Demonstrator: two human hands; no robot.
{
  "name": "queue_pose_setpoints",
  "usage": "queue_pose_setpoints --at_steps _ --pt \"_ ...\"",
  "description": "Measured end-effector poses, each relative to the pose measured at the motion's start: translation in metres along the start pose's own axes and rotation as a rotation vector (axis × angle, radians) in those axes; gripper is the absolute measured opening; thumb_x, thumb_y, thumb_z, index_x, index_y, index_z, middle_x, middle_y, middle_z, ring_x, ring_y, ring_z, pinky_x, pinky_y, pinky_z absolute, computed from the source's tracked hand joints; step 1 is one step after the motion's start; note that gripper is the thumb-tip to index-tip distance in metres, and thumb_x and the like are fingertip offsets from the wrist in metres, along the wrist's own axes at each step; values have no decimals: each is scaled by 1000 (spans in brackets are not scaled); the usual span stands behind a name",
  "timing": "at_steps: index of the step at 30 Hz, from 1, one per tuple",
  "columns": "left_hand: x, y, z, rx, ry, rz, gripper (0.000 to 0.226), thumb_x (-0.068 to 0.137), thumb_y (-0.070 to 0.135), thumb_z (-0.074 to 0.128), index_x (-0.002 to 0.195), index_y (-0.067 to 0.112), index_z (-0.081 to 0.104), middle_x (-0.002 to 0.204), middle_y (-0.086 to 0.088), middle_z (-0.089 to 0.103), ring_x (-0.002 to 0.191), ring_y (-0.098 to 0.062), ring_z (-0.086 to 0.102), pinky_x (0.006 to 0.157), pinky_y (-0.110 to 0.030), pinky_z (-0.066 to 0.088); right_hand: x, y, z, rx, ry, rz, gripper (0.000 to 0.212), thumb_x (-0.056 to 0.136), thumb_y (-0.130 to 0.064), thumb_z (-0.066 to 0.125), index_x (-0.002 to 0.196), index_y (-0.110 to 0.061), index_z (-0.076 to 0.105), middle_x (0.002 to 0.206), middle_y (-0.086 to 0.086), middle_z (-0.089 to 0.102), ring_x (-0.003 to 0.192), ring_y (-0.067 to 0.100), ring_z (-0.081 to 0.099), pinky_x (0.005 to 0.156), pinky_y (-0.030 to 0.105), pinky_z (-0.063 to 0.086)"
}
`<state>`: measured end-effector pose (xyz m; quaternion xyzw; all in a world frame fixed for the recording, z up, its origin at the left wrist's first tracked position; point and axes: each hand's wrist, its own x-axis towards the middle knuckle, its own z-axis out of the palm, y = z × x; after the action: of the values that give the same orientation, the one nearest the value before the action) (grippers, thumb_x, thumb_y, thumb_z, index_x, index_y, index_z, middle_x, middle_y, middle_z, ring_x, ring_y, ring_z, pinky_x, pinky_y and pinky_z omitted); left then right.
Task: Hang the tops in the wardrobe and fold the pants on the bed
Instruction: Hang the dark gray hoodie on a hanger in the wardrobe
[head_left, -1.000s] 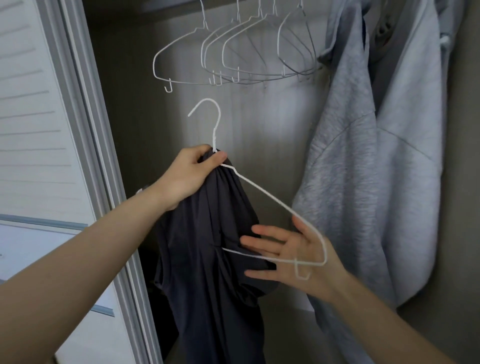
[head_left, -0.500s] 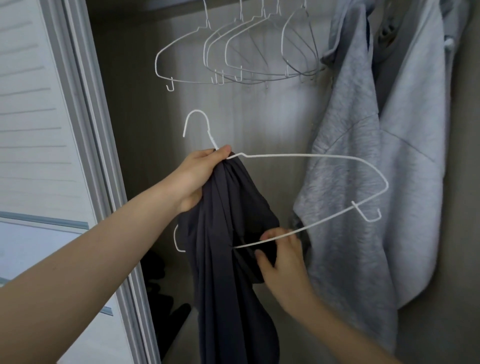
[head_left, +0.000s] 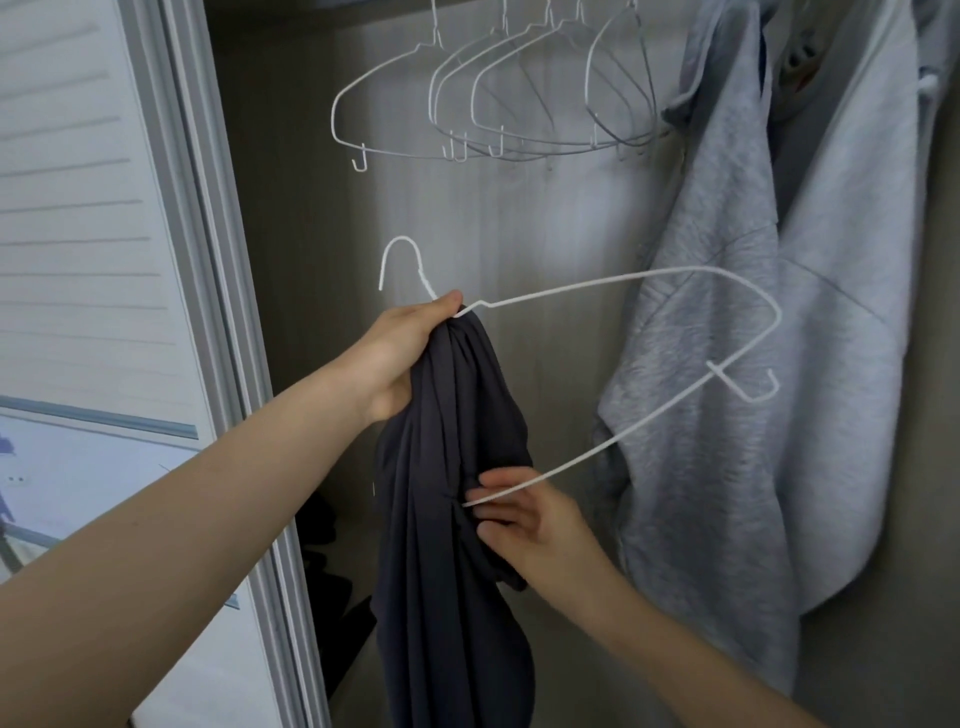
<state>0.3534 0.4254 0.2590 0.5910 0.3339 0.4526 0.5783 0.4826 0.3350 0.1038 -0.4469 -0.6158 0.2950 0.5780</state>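
A dark grey top (head_left: 447, 519) hangs bunched from a white wire hanger (head_left: 649, 280) held inside the wardrobe. My left hand (head_left: 400, 353) pinches the hanger's neck together with the top's fabric, just under the hook. My right hand (head_left: 524, 519) grips the dark fabric where the hanger's lower bar enters it. The hanger's right half sticks out bare toward the hung grey clothes; its left half is hidden in the fabric.
Several empty white wire hangers (head_left: 467, 119) hang on the rail above. Light grey tops (head_left: 753, 364) hang at the right. The wardrobe's sliding door frame (head_left: 208, 312) stands at the left. Dark items (head_left: 322, 597) lie on the wardrobe floor.
The hanger swung from steeply tilted to nearly level, its right end rising. My right hand left the hanger's lower corner and moved left to grip the fabric at the bar.
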Motion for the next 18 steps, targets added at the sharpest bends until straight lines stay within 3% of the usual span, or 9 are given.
queue_pose_setpoints --at_steps 2,4,8,11,13,15,18 --pt "-1 0 3 -5 -22 -1 37 95 35 59 117 6 67 106 -12 73 93 -23 72 80 -31 59 5 5 2 -5 -102 74 44 74 -9 69 111 -27 54 119 -6 63 113 3 58 96 22 44" --pt "-2 -1 3 -7 -31 11 35 96 34 58 115 6 67 103 -12 73 88 -21 72 77 -30 59 7 9 2 6 -193 144 48 69 -21 71 113 -30 53 123 -6 60 118 3 54 100 25 43" --pt "-4 -3 -6 -14 -6 2 38 96 36 58 117 6 67 107 -13 73 94 -23 72 75 -30 60 0 25 -3 -118 -351 252 52 73 -18 73 118 -28 48 122 1 59 111 11 59 98 27 48" --pt "-1 -5 -23 -16 33 3 40 95 37 59 116 5 67 109 -14 73 100 -26 70 79 -33 58 -14 28 -17 -342 -514 301 32 80 -20 72 108 -25 58 103 -19 65 101 -4 59 94 20 47" --pt "0 -12 -36 40 66 49 36 95 36 59 109 4 69 105 -14 72 97 -26 70 85 -34 56 -18 27 -40 -764 -478 229 25 77 -39 65 98 -27 58 93 -22 60 103 -3 53 95 31 41" --pt "0 -24 -50 208 101 145 31 94 35 61 90 6 71 91 -13 71 86 -24 67 86 -35 52 -20 26 -67 -1225 -335 85 30 74 -43 52 100 -29 53 101 -17 55 113 8 40 91 39 29" --pt "-1 -44 -62 440 116 269 38 93 36 62 73 5 67 74 -4 63 74 -12 58 76 -31 46 -20 21 -99 -1349 -167 -133 19 66 -31 46 84 -31 50 88 -18 52 104 12 47 76 38 27"
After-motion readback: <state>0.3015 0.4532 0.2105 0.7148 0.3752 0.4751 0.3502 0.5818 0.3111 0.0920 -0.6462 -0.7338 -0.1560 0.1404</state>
